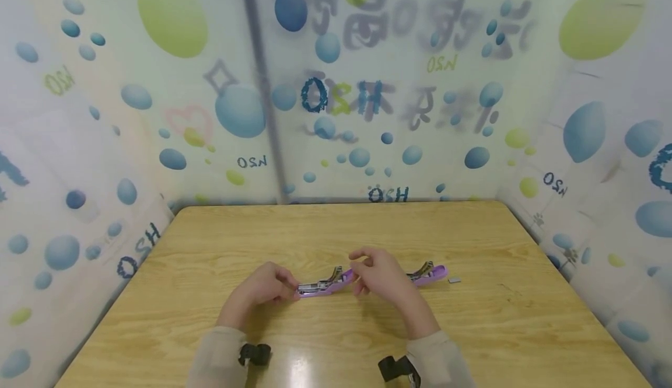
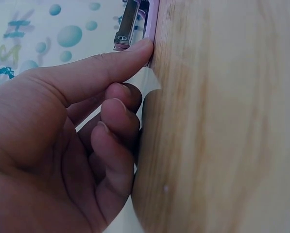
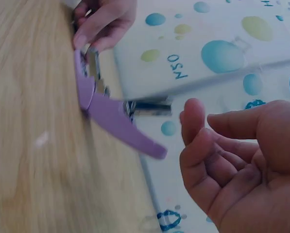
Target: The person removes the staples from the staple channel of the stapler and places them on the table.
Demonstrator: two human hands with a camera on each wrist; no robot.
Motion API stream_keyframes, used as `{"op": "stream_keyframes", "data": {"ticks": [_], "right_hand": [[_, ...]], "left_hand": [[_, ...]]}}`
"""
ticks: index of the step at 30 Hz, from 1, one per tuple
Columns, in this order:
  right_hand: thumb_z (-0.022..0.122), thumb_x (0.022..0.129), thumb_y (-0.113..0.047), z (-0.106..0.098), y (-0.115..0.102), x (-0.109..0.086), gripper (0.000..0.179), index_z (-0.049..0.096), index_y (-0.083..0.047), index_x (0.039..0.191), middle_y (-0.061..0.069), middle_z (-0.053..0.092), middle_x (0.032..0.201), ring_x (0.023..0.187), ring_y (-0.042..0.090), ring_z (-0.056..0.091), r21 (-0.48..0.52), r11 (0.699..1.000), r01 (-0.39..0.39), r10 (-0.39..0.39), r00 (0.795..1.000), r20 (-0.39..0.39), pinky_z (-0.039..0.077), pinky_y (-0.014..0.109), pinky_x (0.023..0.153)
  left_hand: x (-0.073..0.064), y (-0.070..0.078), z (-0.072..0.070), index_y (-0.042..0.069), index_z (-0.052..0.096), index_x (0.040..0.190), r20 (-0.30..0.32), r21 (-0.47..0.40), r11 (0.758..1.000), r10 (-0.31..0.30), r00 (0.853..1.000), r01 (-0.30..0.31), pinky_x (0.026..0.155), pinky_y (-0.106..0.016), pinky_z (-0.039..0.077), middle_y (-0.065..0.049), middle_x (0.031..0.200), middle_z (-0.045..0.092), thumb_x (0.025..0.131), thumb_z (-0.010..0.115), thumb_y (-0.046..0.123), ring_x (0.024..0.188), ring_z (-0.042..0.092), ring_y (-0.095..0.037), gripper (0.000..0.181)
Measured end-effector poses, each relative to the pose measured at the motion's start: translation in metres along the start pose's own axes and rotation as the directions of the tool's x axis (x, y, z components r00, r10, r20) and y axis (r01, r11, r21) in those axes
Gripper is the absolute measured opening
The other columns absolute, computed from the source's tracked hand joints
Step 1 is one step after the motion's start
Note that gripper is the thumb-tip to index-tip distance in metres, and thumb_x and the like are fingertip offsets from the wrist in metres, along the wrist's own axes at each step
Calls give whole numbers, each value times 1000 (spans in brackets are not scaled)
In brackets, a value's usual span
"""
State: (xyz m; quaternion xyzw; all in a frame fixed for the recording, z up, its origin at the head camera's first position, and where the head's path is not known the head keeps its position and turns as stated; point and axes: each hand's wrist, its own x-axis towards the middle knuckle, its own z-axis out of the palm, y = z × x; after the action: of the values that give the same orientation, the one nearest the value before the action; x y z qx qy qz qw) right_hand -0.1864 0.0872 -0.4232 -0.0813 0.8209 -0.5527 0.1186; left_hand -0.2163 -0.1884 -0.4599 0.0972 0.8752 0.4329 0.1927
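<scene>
A purple stapler (image 1: 332, 286) lies unfolded on the table, its metal magazine (image 1: 313, 287) exposed and its cover swung back to the right. My left hand (image 1: 269, 286) pinches the left end of this stapler, the thumb (image 2: 110, 63) on its edge in the left wrist view. Beside the cover end hovers my right hand (image 1: 382, 274). In the right wrist view the right fingers (image 3: 196, 160) are loosely bent and stand apart from the purple cover (image 3: 127, 131); nothing shows between them. A second purple stapler (image 1: 433, 273), also unfolded, lies partly hidden behind the right hand.
A small grey strip (image 1: 454, 280), like a short row of staples, lies right of the second stapler. The wooden table (image 1: 336, 230) is bounded by printed curtain-like walls (image 1: 210, 143) at the back and both sides.
</scene>
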Motion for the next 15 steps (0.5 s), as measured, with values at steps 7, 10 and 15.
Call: {"op": "stream_keyframes", "data": {"ticks": [7,10,15], "right_hand": [[54,92,-25,13,-19,2,23,59,-8,106,20,66,85,64,29,65,73,997,18,-18,1000,-6,54,40,60],[54,92,-23,21,-22,3,21,60,-6,104,22,66,85,63,28,66,93,995,23,-24,1000,5,54,39,59],[55,92,-21,36,-20,5,20,61,-4,100,21,67,81,57,22,65,117,993,32,-33,999,8,54,39,57]], "left_hand": [[0,0,0,5,70,84,5,-21,1000,-9,1000,9,48,-27,43,-2,69,66,70,78,16,51,48,-10,20],[1,-1,0,5,70,83,2,-26,1000,-10,1000,10,48,-26,42,-2,68,65,69,78,16,50,48,-10,19],[2,-3,0,8,70,83,0,-10,1000,-13,1000,13,49,-26,43,-1,68,65,70,78,18,51,48,-11,19]]}}
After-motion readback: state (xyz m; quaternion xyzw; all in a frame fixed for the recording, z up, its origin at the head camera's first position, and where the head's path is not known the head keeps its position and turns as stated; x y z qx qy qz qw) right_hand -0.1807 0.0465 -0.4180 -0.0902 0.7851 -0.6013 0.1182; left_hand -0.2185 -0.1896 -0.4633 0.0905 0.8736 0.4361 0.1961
